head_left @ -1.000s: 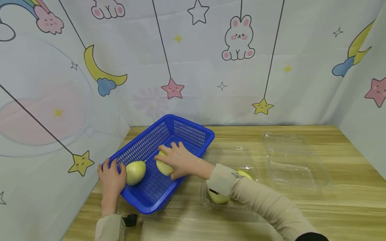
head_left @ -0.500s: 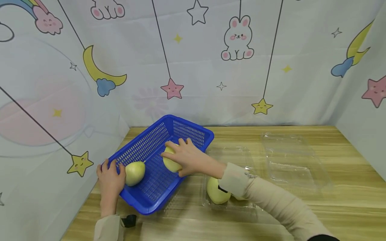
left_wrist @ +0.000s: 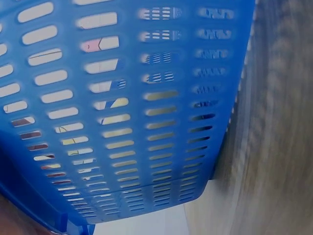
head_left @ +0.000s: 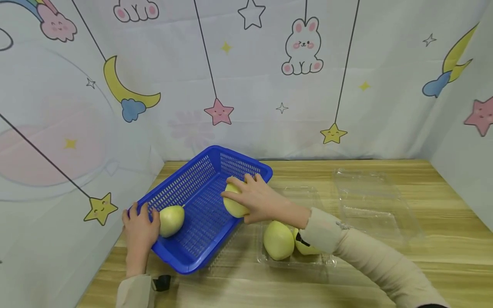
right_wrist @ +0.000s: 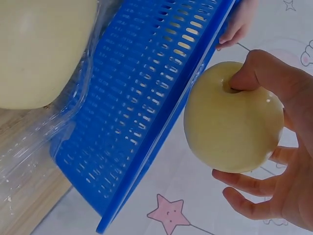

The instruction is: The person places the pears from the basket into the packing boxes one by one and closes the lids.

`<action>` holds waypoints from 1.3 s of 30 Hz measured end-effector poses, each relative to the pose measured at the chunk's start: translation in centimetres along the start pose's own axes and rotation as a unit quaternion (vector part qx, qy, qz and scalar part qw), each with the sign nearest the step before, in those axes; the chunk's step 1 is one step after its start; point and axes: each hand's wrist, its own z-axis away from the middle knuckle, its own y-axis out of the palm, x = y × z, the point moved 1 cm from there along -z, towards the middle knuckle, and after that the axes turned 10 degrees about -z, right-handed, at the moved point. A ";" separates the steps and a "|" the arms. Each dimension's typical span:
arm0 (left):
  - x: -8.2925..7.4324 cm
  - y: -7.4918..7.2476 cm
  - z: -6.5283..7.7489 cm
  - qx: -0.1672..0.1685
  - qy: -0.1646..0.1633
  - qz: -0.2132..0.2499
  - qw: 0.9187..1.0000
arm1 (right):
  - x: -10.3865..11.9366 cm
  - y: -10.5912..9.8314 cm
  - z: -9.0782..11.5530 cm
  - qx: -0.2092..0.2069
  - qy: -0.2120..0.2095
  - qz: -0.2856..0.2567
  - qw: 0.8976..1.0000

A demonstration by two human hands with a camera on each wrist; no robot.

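A blue basket point(head_left: 192, 259) stands at the left of the table, turned at an angle. My left hand point(head_left: 140, 226) grips its near left rim, fingers over the edge. Inside, close to that hand, lies a yellow pear point(head_left: 171, 220) with its stem showing. My right hand point(head_left: 263, 201) holds another pear point(right_wrist: 234, 122) above the basket's right rim; in the right wrist view the thumb presses into its hollow. Below the right forearm is a clear plastic container point(head_left: 292, 264) with a pear point(head_left: 278, 240) in it, and a second pear point(head_left: 308, 248) partly covered by the sleeve.
Another clear plastic container point(head_left: 375, 214) lies at the right on the wooden table point(head_left: 443, 256). White cloth walls point(head_left: 254, 85) with cartoon prints enclose the table at the back and sides. The left wrist view is mostly the basket's slotted wall point(left_wrist: 132, 122).
My right hand has carried its pear rightward, from inside the basket to its right rim. More of the pears in the container now shows. The left hand stays on the rim.
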 end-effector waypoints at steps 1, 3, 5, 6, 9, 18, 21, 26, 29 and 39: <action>0.0 0.0 0.0 0.005 0.004 -0.004 1.000 | -0.2 0.0 0.2 -0.004 0.000 -0.001 1.000; -0.1 -0.1 -0.1 0.016 0.013 -0.013 1.000 | -0.4 -0.1 0.6 -0.010 -0.001 -0.002 1.000; -0.1 -0.1 -0.1 0.026 0.021 -0.020 0.999 | -0.7 -0.2 1.1 -0.017 -0.002 -0.009 1.000; -0.1 -0.1 -0.1 0.031 0.024 -0.021 0.999 | -0.8 -0.3 1.3 -0.020 -0.004 -0.013 1.000; -0.1 0.0 -0.1 0.039 0.036 -0.023 0.998 | -1.1 -0.4 2.0 -0.032 -0.006 -0.019 0.999; 0.0 0.0 -0.3 0.069 0.050 -0.033 0.996 | -1.9 -0.8 4.4 -0.032 -0.008 -0.040 0.999; 0.0 -0.1 -0.3 0.069 0.055 -0.031 0.996 | -2.3 -1.1 5.2 -0.029 0.000 -0.052 0.998; 0.0 -0.1 -0.3 0.065 0.056 -0.032 0.996 | -2.9 -1.4 6.5 -0.020 0.013 -0.050 0.998; 0.0 -0.2 -0.3 0.066 0.053 -0.034 0.996 | -3.3 -1.3 7.2 -0.024 0.013 -0.042 0.999; 0.2 -0.1 -0.2 0.056 0.058 -0.031 0.996 | -4.3 -1.0 9.1 -0.036 0.029 -0.042 0.998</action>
